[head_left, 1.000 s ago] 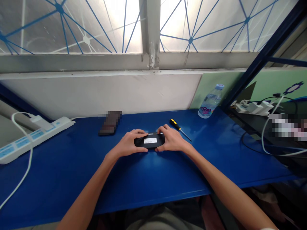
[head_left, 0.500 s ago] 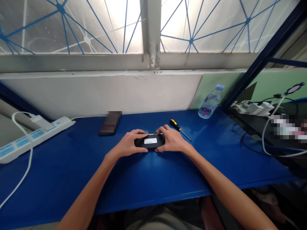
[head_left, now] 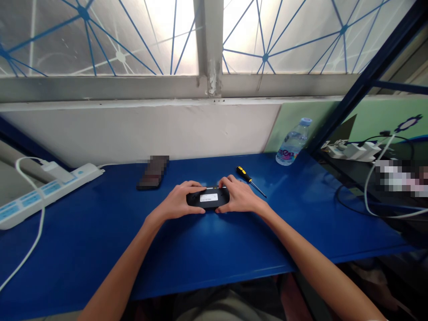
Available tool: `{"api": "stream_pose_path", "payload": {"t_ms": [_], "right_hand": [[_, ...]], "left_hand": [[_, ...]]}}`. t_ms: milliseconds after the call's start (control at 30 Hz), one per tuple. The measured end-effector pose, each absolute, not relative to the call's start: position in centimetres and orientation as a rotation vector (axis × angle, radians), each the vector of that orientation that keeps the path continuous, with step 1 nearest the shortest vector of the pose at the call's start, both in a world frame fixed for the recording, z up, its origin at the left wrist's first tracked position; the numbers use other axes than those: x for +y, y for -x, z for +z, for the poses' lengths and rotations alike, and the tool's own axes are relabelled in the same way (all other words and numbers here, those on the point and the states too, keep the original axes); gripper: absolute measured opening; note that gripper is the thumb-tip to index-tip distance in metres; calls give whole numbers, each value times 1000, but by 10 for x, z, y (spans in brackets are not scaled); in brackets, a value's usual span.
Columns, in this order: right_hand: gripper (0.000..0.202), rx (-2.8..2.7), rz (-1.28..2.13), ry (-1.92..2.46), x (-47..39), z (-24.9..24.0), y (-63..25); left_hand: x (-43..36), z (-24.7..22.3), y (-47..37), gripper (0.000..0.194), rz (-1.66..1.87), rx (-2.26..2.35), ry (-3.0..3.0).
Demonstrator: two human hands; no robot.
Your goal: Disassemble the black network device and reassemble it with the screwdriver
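The blue surface (head_left: 207, 249) carries everything at hand. A white power strip (head_left: 56, 191) lies along its left end, presumably to keep cables aside. A plastic bottle (head_left: 292, 145) stands at the far right, well apart from the 2 hands. Mid-surface, the grips of the left hand (head_left: 180, 199) and right hand (head_left: 239, 195) are clamped on opposite ends of a black device (head_left: 209, 205), thumbs at its near edge, likely for steadiness. A dark slab (head_left: 153, 173), maybe a phone but blurred, lies beyond. A screwdriver (head_left: 244, 174) rests near the right hand, seemingly for easy reach. The device's white label (head_left: 209, 197) faces up.
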State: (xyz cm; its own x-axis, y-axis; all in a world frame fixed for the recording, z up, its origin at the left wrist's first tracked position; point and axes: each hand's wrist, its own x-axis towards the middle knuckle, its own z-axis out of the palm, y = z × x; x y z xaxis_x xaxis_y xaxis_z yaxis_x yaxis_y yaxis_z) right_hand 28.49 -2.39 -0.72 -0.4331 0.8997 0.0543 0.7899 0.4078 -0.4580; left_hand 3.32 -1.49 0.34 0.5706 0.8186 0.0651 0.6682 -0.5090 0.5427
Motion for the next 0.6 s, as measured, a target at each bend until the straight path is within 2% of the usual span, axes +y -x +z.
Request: {"api": "stream_pose_path", "payload": {"t_ms": [600], "right_hand": [[69, -2420, 465, 1488, -29, -6, -280]], "left_hand": [[-19, -9, -39, 63, 431, 1211, -2523]]}}
